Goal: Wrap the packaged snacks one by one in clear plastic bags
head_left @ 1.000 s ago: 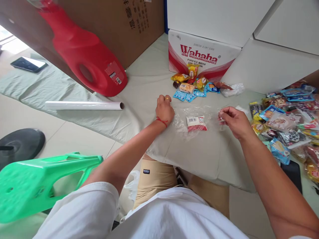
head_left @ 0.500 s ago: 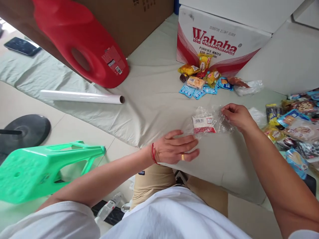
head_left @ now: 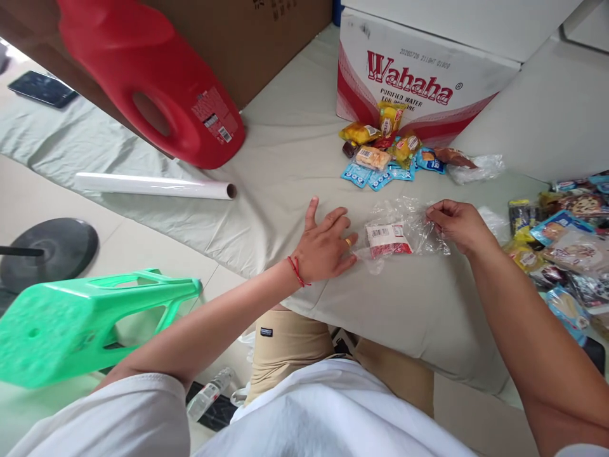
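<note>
My right hand point(head_left: 454, 222) pinches the right edge of a clear plastic bag point(head_left: 421, 231) that lies crumpled on the cloth-covered table. Inside or under the film is a small packet point(head_left: 387, 240) with a white label, a barcode and a red lower part. Left of the bag, my left hand point(head_left: 328, 244) is spread palm down over the cloth, fingers apart, holding nothing. Beyond the bag, several wrapped snacks point(head_left: 373, 157) are heaped against a white and red water carton point(head_left: 409, 82).
More packaged snacks point(head_left: 566, 241) are piled at the right. A red jug point(head_left: 157, 89), a white roll point(head_left: 157, 185) and a phone point(head_left: 42, 87) lie on the left side. A green stool point(head_left: 52, 330) and a plastic bottle point(head_left: 209, 393) are below the table.
My left hand has moved up and left, away from the packet, and its fingers have spread. My right hand has stayed on the bag's edge, shifting slightly right.
</note>
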A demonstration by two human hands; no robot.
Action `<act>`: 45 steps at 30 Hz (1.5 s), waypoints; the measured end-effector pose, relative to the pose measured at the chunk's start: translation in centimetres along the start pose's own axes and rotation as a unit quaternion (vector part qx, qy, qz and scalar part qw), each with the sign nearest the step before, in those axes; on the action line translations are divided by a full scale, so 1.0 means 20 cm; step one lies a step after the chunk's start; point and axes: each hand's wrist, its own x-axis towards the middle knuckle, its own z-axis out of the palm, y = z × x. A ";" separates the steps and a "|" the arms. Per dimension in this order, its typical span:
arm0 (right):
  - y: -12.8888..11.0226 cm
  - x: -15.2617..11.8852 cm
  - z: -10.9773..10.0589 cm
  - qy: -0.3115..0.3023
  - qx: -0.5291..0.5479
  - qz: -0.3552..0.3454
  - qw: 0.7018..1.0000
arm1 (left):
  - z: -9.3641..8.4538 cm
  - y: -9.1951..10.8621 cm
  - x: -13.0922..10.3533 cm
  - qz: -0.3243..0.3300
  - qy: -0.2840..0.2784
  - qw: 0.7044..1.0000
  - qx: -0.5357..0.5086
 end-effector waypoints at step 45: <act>-0.01 0.03 0.00 -0.002 0.013 -0.017 1.000 | 0.09 0.09 0.15 -0.365 0.075 0.900 -0.227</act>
